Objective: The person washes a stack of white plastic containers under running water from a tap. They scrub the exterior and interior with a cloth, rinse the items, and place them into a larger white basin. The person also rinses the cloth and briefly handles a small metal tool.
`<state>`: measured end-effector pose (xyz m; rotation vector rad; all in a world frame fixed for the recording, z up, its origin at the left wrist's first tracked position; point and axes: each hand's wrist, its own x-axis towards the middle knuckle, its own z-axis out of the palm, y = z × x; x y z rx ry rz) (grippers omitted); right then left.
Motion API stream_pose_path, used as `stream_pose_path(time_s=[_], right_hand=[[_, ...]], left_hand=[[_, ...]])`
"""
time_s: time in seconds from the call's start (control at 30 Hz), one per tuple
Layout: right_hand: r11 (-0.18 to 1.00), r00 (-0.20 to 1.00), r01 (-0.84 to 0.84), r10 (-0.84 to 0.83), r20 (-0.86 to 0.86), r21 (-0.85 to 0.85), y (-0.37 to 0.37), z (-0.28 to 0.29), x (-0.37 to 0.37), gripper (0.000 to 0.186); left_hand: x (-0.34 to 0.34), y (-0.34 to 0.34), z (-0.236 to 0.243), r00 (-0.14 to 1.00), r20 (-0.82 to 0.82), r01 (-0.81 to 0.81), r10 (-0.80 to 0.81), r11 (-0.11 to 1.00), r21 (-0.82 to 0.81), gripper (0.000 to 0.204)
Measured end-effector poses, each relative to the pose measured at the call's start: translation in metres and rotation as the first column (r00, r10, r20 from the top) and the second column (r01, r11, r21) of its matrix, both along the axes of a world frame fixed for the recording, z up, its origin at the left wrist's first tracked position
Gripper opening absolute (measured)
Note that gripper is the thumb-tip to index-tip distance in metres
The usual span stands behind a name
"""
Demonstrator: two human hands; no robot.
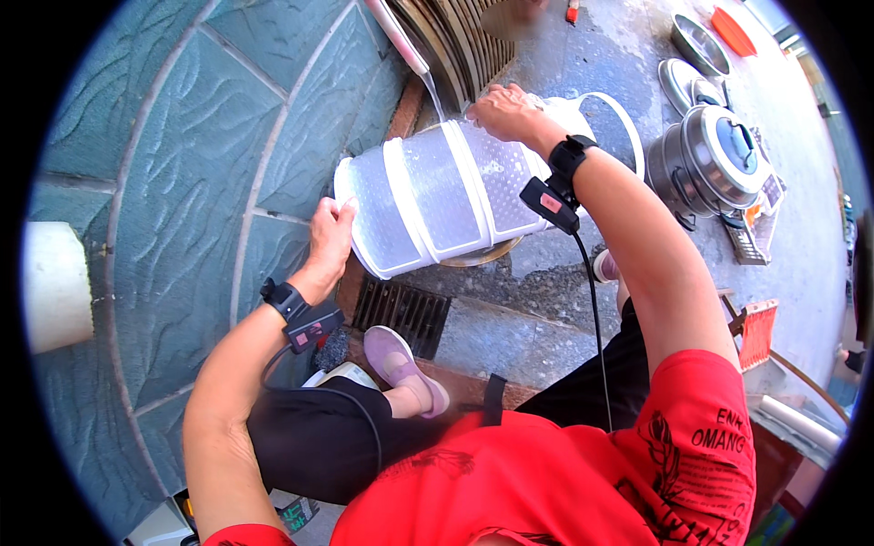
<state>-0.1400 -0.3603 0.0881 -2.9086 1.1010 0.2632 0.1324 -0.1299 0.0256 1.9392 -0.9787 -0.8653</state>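
A translucent white plastic bucket (442, 196) with a dotted wall and raised white bands lies tilted on its side in front of me. Its white loop handle (628, 123) stands out at the right end. My left hand (330, 241) grips the edge of the bucket's left end, thumb on the near side. On the bucket's upper side rests my right hand (508, 114), fingers bent; whatever they may hold is hidden. Water (434, 96) runs from a pale pipe (401, 38) onto the far side of the bucket, between my hands.
Under the bucket a round rim (487, 254) shows partly. A drain grate (401, 314) lies by my left foot. Blue-grey stone tiles (182, 200) rise at left. To the right stand a lidded steel pot (719, 159), a metal basin (699, 45) and an orange-red dish (733, 32).
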Motion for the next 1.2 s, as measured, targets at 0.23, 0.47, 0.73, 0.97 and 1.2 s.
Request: stream_pose_path(time_s=[0.23,0.47,0.73,0.97,1.2], right_hand=[[0.977,0.982,0.155,-0.169,0.089,0.147,-0.027,-0.034,-0.008,0.029],[0.888,0.73,0.453,-0.325,0.601,-0.071,0.0,0.018,-0.097,0.036],[0.381,0.101,0.605,-0.908,0.407,0.699,0.078,-0.038,-0.249,0.028],[0.359,-0.257,0.327,-0.856,0.448,0.874,0.078,-0.002,-0.172,0.017],[0.69,0.152,0.62,-0.573,0.805,0.373,0.0,0.008,-0.134,0.038]], left_hand=[[-0.013,0.002,0.005,0.999,0.006,0.05,-0.05,0.999,-0.021,0.034],[-0.004,0.005,-0.003,0.985,-0.174,-0.027,0.02,0.999,-0.039,0.031],[0.003,-0.007,-0.016,0.986,-0.164,-0.041,0.035,0.999,-0.033,0.03],[0.024,0.032,0.009,0.902,-0.401,-0.137,0.16,0.987,0.085,0.02],[0.021,0.036,0.011,0.799,-0.515,-0.266,0.31,0.951,0.161,0.028]])
